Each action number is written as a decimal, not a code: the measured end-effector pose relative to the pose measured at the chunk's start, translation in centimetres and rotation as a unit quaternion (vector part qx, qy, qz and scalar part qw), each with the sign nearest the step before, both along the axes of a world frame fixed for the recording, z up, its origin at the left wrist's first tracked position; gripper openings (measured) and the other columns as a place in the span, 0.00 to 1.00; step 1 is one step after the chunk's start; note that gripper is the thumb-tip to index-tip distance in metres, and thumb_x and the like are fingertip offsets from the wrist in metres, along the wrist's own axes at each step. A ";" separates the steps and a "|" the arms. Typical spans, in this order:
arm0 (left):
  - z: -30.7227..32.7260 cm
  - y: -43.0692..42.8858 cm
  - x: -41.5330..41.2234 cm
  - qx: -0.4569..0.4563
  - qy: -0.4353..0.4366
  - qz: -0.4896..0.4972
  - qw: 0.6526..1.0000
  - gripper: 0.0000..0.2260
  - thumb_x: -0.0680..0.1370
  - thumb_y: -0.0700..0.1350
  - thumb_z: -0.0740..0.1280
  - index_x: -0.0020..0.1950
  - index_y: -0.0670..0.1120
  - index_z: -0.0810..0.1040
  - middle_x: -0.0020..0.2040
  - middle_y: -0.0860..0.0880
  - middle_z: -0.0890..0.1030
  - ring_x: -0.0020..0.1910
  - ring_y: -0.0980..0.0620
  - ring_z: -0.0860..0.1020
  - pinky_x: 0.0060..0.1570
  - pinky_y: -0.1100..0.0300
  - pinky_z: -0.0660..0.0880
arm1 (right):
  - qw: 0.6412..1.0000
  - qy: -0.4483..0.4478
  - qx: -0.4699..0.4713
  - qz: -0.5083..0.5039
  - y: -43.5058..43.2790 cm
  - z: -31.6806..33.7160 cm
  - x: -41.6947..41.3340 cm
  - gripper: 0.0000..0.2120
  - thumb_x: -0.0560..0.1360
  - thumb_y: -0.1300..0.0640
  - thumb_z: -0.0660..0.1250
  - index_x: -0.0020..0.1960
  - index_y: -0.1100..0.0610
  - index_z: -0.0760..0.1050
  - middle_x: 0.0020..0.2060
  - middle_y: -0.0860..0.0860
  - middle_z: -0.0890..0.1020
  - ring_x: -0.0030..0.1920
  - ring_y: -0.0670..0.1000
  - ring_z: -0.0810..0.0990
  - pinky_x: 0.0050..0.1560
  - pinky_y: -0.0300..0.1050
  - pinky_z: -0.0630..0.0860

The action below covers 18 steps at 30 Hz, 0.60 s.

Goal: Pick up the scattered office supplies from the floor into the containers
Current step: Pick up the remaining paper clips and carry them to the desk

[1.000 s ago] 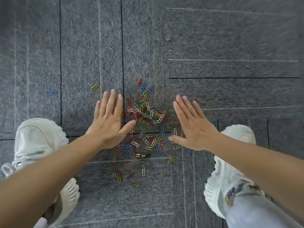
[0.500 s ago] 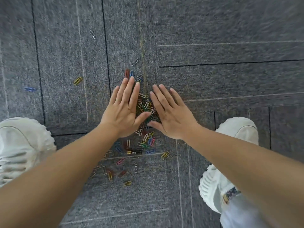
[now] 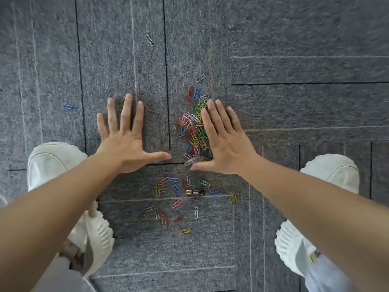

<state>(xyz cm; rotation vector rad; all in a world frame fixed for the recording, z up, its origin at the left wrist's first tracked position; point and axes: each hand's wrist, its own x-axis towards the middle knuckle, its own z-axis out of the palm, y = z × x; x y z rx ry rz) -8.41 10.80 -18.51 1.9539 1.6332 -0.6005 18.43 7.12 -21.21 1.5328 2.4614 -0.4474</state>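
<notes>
While both palms face down over the grey carpet point(image 3: 294, 39), the left hand point(image 3: 124, 142) lies with its 5 fingers splayed wide, at 9 o'clock from the heap of paper clips point(image 3: 192, 131) and apart from it. The right hand point(image 3: 225, 144) sits at 3 o'clock of that heap, fingers straight and close together, its inner edge touching the clips. Whether either palm actually presses the floor is hard to tell through the blur. At 6 o'clock from the heap loose clips point(image 3: 177, 203) lie scattered, a small battery point(image 3: 195, 192) among them. 1 blue clip point(image 3: 69, 106) lies alone at 9 o'clock beyond the left hand, and 1 silver clip point(image 3: 149, 40) toward 11 o'clock. The left shoe point(image 3: 56, 163) stands at 8 o'clock, the right shoe point(image 3: 334, 175) at 4.
</notes>
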 end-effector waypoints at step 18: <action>0.6 0.1 -3.6 -0.005 -0.062 -0.065 0.996 0.63 0.59 0.76 0.70 0.79 0.54 0.34 0.77 0.53 0.28 0.74 0.48 0.25 0.73 0.46 0.29 | 0.998 0.050 0.043 0.002 4.7 -0.3 -4.6 0.59 0.67 0.22 0.54 0.79 0.66 0.45 0.79 0.64 0.50 0.79 0.62 0.47 0.77 0.61 0.50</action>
